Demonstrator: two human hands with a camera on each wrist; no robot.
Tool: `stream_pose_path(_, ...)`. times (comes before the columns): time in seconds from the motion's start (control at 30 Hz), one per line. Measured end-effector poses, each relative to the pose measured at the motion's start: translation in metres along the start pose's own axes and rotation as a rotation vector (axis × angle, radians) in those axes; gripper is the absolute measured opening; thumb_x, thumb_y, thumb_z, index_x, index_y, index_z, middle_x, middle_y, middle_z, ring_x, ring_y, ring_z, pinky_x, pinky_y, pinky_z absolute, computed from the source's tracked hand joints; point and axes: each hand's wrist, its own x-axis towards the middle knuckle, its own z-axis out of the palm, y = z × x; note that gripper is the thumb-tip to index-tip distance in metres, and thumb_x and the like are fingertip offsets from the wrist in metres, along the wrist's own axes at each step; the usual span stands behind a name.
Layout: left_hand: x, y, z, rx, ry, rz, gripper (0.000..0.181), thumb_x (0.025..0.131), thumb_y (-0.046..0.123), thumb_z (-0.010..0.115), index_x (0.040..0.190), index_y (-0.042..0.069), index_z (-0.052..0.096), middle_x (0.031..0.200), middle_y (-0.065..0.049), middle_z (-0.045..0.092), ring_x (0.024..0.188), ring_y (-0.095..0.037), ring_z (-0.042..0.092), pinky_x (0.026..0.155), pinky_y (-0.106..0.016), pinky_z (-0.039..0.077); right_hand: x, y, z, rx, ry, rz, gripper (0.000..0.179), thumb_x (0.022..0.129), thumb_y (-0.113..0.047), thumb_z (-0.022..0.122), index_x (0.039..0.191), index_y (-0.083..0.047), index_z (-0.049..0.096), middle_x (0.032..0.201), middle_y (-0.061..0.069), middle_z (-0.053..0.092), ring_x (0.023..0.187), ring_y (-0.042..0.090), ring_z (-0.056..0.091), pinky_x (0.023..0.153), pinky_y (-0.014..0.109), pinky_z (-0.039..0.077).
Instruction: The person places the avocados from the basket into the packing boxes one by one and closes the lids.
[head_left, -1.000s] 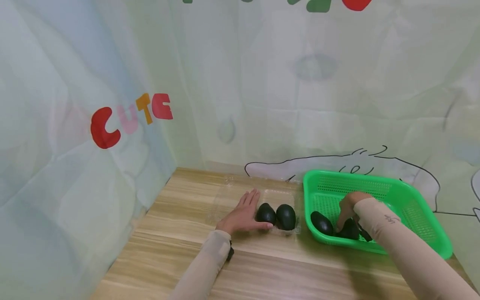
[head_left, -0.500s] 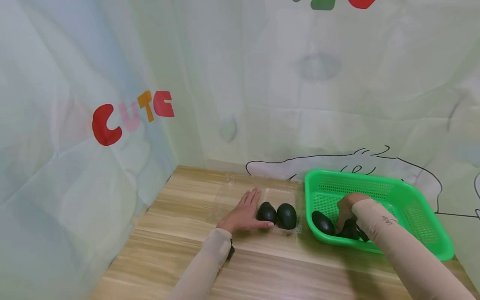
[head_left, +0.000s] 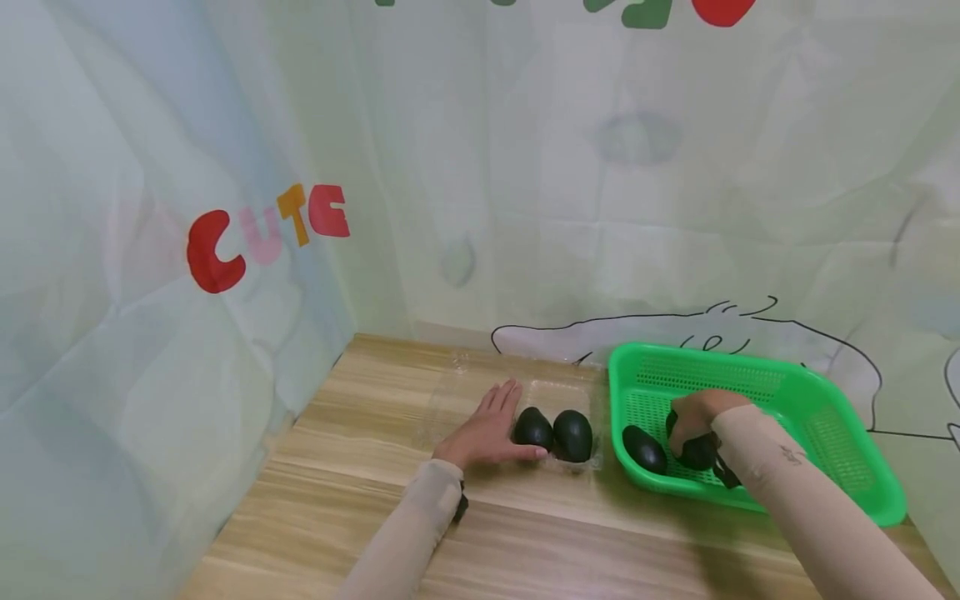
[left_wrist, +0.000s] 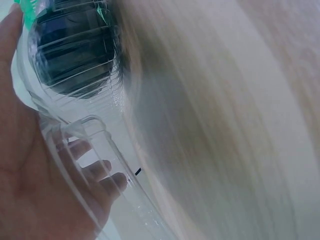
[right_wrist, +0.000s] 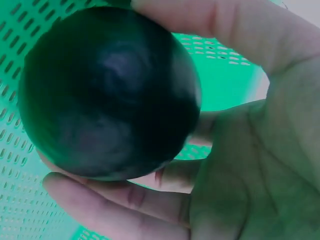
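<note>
In the head view two dark avocados, a left one [head_left: 533, 429] and a right one [head_left: 573, 436], sit side by side in a clear plastic clamshell container [head_left: 558, 392]. My left hand [head_left: 487, 429] rests on the container with straight, spread fingers, the thumb beside the left avocado. The left wrist view shows that hand [left_wrist: 45, 175] along the clear wall. Inside the green basket [head_left: 832, 417] my right hand [head_left: 701, 417] grips an avocado [right_wrist: 110, 95], thumb on one side and fingers on the other. Another avocado [head_left: 643, 450] lies to its left in the basket.
The basket stands right of the container on a wood-grain table [head_left: 360, 417]. A printed cloth backdrop [head_left: 525, 208] rises behind the table and along its left side.
The right hand's fingers have shifted around the avocado in the basket, and that avocado has turned and risen slightly. The left hand stays in place on the container.
</note>
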Motion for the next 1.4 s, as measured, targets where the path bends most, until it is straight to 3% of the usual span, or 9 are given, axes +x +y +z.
stream_pose_path(0.2,0.000,0.001,-0.001,-0.004,0.002,-0.008,0.123,0.082,0.078,0.063,0.164,0.005,0.008,0.171,-0.015,0.005,0.157,-0.038,0.006,0.125,-0.048,0.019,-0.007,0.003,0.002,0.097,0.023,-0.061,0.047,0.074,-0.018,0.076,0.115,-0.006,0.057,0.100,0.014,0.054,0.076,0.025,0.056,0.057,0.033,0.051)
stream_pose_path(0.3,-0.001,0.001,-0.001,-0.006,0.007,-0.008,0.123,0.082,0.078,0.063,0.164,0.005,0.008,0.171,-0.014,0.005,0.156,-0.039,0.007,0.125,-0.048,0.020,-0.008,0.004,0.002,0.122,0.036,-0.088,0.051,0.076,-0.018,0.076,0.119,-0.002,0.054,0.105,0.016,0.055,0.074,0.024,0.056,0.058,0.034,0.051)
stream_pose_path(0.37,-0.001,0.001,-0.001,-0.008,0.008,-0.007,0.123,0.081,0.079,0.062,0.164,0.005,0.008,0.171,-0.014,0.005,0.156,-0.039,0.007,0.125,-0.048,0.020,-0.009,0.005,0.002,0.136,0.041,-0.095,0.068,0.077,-0.019,0.077,0.134,0.005,0.048,0.118,0.026,0.056,0.077,0.025,0.059,0.061,0.036,0.054)
stream_pose_path(0.53,-0.001,0.001,-0.001,-0.015,0.008,-0.006,0.123,0.081,0.080,0.062,0.164,0.005,0.008,0.171,-0.013,0.005,0.156,-0.039,0.007,0.125,-0.048,0.021,-0.009,0.007,0.002,0.138,0.064,-0.121,0.098,0.085,-0.027,0.077,0.151,0.018,0.020,0.148,0.042,0.036,0.091,0.028,0.064,0.071,0.042,0.059)
stream_pose_path(0.67,-0.001,0.001,-0.002,-0.021,0.009,-0.004,0.123,0.081,0.079,0.063,0.163,0.004,0.009,0.171,-0.014,0.006,0.156,-0.039,0.007,0.125,-0.049,0.020,-0.009,0.008,0.004,0.106,0.123,-0.139,0.101,0.087,-0.034,0.077,0.151,0.019,0.020,0.145,0.042,0.040,0.096,0.035,0.066,0.073,0.046,0.058)
stream_pose_path(0.83,0.000,0.001,-0.001,-0.012,0.003,-0.010,0.123,0.081,0.079,0.063,0.163,0.005,0.009,0.171,-0.014,0.005,0.156,-0.039,0.007,0.125,-0.048,0.021,-0.013,0.007,0.006,0.078,0.208,-0.150,0.101,0.087,-0.039,0.074,0.150,0.020,0.021,0.140,0.043,0.045,0.117,0.049,0.059,0.085,0.057,0.054)
stream_pose_path(1.1,0.000,0.001,0.000,-0.017,-0.001,-0.016,0.124,0.081,0.079,0.063,0.164,0.005,0.009,0.171,-0.014,0.004,0.157,-0.038,0.006,0.125,-0.048,0.020,-0.013,0.007,0.012,0.154,0.322,-0.174,0.090,0.086,-0.038,0.074,0.144,0.018,0.032,0.103,0.024,0.064,0.084,0.030,0.061,0.070,0.046,0.052)
stream_pose_path(1.3,0.000,0.001,0.001,-0.025,-0.005,-0.026,0.124,0.081,0.079,0.063,0.164,0.005,0.009,0.171,-0.012,0.003,0.157,-0.038,0.005,0.125,-0.048,0.021,-0.015,0.007,0.017,0.151,0.393,-0.170,0.091,0.090,-0.045,0.069,0.144,0.019,0.033,0.127,0.040,0.056,0.108,0.049,0.061,0.084,0.058,0.053)
stream_pose_path(1.4,0.000,0.001,0.000,-0.026,-0.009,-0.028,0.124,0.081,0.080,0.062,0.164,0.006,0.008,0.172,-0.011,0.003,0.157,-0.037,0.005,0.125,-0.047,0.020,-0.017,0.005,0.019,0.158,0.430,-0.154,0.091,0.091,-0.050,0.067,0.143,0.018,0.036,0.129,0.040,0.055,0.112,0.051,0.059,0.085,0.060,0.053)
